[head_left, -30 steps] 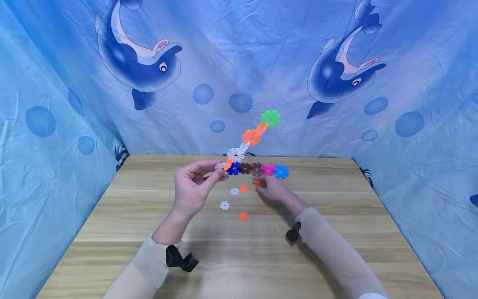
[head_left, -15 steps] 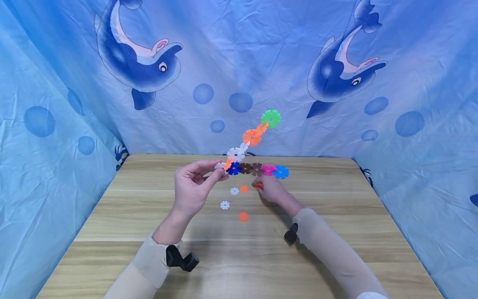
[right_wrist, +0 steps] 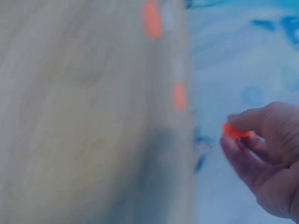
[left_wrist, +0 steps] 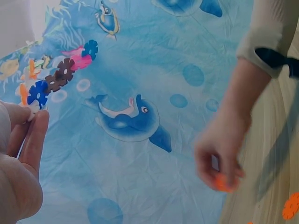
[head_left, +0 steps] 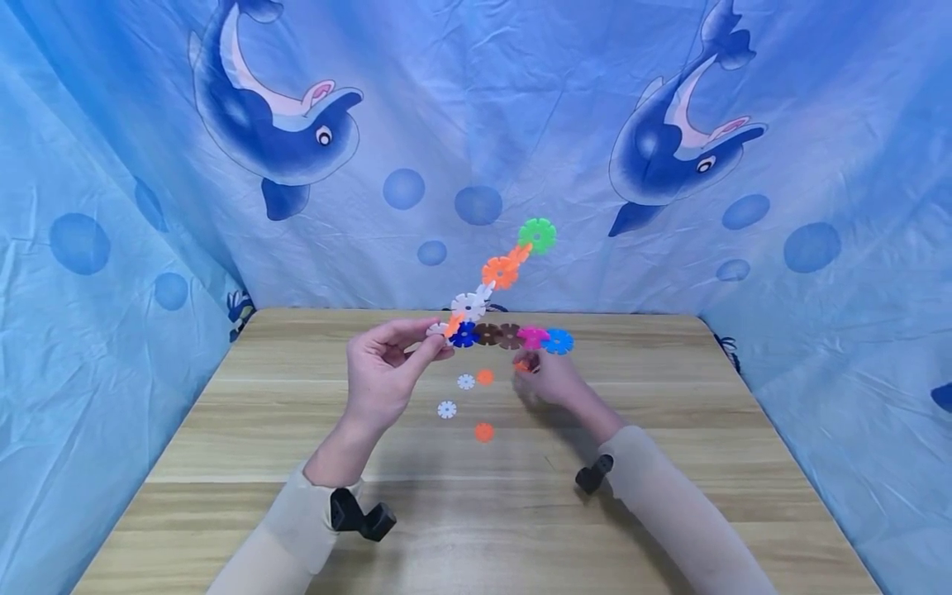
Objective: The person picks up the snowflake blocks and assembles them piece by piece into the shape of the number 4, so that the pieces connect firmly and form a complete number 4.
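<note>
In the head view my left hand (head_left: 383,372) pinches a white notched disc (head_left: 439,330) at the near end of a joined chain of discs. From there one branch runs right through a dark blue disc (head_left: 464,335), brown ones, a pink disc (head_left: 532,338) and a light blue disc (head_left: 559,341). The other branch slants up through white and orange discs (head_left: 500,273) to a green disc (head_left: 537,236). Below the right branch, my right hand (head_left: 554,378) holds an orange disc between thumb and fingers; the right wrist view shows this orange disc (right_wrist: 236,131) partly covered.
Two white discs (head_left: 447,410) and two orange discs (head_left: 484,432) lie loose on the wooden table (head_left: 461,529) between the arms. A blue curtain (head_left: 476,116) with dolphins hangs behind the table and along both sides.
My right hand, with the orange disc, shifts first slightly left and then back right and toward me. The left hand and the joined discs stay almost still.
</note>
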`<action>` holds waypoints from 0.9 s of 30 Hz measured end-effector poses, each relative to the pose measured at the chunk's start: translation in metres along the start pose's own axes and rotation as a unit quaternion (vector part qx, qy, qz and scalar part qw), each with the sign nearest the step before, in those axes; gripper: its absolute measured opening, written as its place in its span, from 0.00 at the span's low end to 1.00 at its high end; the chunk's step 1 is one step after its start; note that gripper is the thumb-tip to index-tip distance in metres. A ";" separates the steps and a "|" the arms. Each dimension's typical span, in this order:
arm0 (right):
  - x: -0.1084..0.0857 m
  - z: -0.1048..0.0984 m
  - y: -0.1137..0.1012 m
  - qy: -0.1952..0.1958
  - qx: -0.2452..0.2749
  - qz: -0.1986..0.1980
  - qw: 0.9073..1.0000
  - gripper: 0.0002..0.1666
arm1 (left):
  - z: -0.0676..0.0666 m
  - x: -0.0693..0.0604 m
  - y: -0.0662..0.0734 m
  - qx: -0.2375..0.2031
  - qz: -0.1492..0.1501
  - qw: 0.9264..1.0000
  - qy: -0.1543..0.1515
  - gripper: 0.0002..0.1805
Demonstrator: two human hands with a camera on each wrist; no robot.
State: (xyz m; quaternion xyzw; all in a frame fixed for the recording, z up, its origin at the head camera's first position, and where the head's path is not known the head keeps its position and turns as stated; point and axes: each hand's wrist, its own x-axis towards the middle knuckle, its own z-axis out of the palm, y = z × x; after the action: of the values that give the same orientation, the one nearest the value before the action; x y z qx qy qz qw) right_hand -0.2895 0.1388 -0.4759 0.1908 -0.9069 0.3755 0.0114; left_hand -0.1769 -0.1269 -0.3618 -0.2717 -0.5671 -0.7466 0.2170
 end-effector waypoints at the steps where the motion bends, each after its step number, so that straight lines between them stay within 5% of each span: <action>1: -0.003 -0.004 -0.007 0.031 0.018 -0.018 0.999 0.13 | 0.000 0.000 0.000 0.001 -0.002 1.000 0.002 0.14; 4: -0.016 -0.020 -0.034 0.134 0.073 -0.061 0.986 0.14 | 0.001 0.002 0.000 0.009 -0.010 1.000 0.013 0.13; 8: -0.034 -0.035 -0.068 0.227 0.174 -0.115 0.951 0.12 | 0.004 0.005 0.000 0.006 -0.018 0.999 0.035 0.12; 12: -0.047 -0.041 -0.089 0.264 0.259 -0.206 0.906 0.09 | 0.007 0.007 0.000 -0.004 -0.019 0.998 0.060 0.12; 15: -0.052 -0.043 -0.100 0.279 0.287 -0.245 0.883 0.08 | 0.008 0.008 -0.001 -0.002 -0.018 0.997 0.070 0.11; 27: -0.054 -0.043 -0.121 0.322 0.279 -0.250 0.869 0.12 | 0.007 0.005 -0.005 0.018 0.006 0.998 0.060 0.11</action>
State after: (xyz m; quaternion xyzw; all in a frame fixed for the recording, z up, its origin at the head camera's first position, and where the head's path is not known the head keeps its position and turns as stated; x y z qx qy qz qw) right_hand -0.2021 0.1087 -0.3721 0.2753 -0.6322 0.6382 0.3424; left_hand -0.1827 -0.1188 -0.3603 -0.2264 -0.5644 -0.7501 0.2600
